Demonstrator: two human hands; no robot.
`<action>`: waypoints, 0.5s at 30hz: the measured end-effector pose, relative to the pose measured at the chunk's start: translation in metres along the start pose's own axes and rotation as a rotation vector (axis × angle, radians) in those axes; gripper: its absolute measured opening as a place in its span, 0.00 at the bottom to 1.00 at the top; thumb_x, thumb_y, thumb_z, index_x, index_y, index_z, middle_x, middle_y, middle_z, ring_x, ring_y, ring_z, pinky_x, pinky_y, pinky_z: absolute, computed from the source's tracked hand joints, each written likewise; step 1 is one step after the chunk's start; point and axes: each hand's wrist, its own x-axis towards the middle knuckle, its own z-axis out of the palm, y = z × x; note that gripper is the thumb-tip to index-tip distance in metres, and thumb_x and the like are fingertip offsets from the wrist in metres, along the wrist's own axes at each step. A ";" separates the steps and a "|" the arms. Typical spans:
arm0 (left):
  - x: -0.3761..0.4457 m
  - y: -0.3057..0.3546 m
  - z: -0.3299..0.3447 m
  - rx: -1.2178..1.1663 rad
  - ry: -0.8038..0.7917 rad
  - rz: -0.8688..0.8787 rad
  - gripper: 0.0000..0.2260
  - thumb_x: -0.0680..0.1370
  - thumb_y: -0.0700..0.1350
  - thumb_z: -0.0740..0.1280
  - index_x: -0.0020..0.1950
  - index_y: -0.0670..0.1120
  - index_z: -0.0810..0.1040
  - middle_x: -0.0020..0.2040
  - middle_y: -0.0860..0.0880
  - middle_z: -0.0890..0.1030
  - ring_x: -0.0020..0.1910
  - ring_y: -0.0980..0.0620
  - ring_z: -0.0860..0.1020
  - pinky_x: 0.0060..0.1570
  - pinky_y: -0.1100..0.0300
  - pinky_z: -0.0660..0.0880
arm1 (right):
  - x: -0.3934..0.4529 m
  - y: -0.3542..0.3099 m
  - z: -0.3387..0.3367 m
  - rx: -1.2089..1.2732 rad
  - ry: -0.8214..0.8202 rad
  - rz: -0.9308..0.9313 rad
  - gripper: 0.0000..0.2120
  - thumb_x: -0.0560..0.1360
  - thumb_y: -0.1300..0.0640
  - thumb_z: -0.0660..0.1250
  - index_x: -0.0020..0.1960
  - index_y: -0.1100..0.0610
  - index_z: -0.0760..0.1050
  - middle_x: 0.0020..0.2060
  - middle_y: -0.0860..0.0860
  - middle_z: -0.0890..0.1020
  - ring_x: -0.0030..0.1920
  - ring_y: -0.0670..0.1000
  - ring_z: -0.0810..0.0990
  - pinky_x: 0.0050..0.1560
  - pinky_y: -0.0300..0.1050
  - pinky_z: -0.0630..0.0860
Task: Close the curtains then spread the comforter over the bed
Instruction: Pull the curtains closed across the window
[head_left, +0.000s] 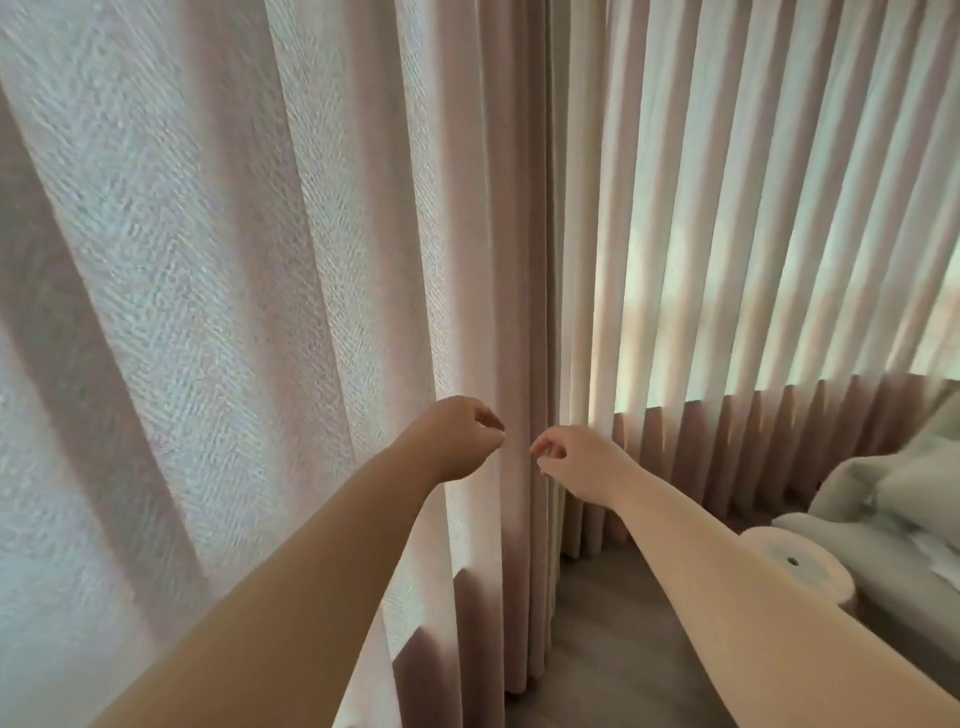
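Pale pink curtains cover the whole window. The left curtain (218, 270) hangs close in front of me and the right curtain (753, 218) runs back along the wall; they meet at a seam (550, 260) with no gap. My left hand (457, 436) and my right hand (576, 457) are held out at waist height on either side of that seam, a hand's width apart. Both have curled fingers, and the folds between them hang straight, with no fabric visibly pinched. The pale grey-green comforter (893, 483) lies rumpled on the bed at the right edge.
A white round cylinder with a small hole on top (800, 561) stands beside the bed, under my right forearm. Grey wood floor (613, 649) shows between the curtain hems and the bed.
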 end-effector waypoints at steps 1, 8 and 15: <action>0.018 -0.005 0.004 -0.029 0.004 0.002 0.13 0.77 0.48 0.65 0.59 0.50 0.82 0.54 0.53 0.83 0.52 0.53 0.80 0.55 0.55 0.77 | 0.014 0.004 0.002 0.014 0.017 0.004 0.11 0.81 0.52 0.61 0.60 0.48 0.78 0.46 0.40 0.77 0.48 0.44 0.77 0.52 0.40 0.77; 0.133 -0.023 0.028 -0.331 -0.043 -0.021 0.13 0.79 0.47 0.65 0.63 0.49 0.78 0.50 0.52 0.80 0.47 0.54 0.77 0.46 0.60 0.75 | 0.100 0.045 0.004 0.178 0.115 0.142 0.11 0.81 0.50 0.62 0.63 0.46 0.75 0.55 0.45 0.79 0.53 0.45 0.78 0.48 0.36 0.76; 0.221 -0.029 0.044 -0.488 -0.012 -0.059 0.19 0.80 0.48 0.65 0.71 0.47 0.71 0.60 0.51 0.76 0.53 0.54 0.74 0.51 0.58 0.71 | 0.174 0.099 -0.019 0.454 0.301 0.299 0.15 0.80 0.52 0.64 0.66 0.46 0.73 0.52 0.48 0.80 0.49 0.49 0.81 0.50 0.42 0.82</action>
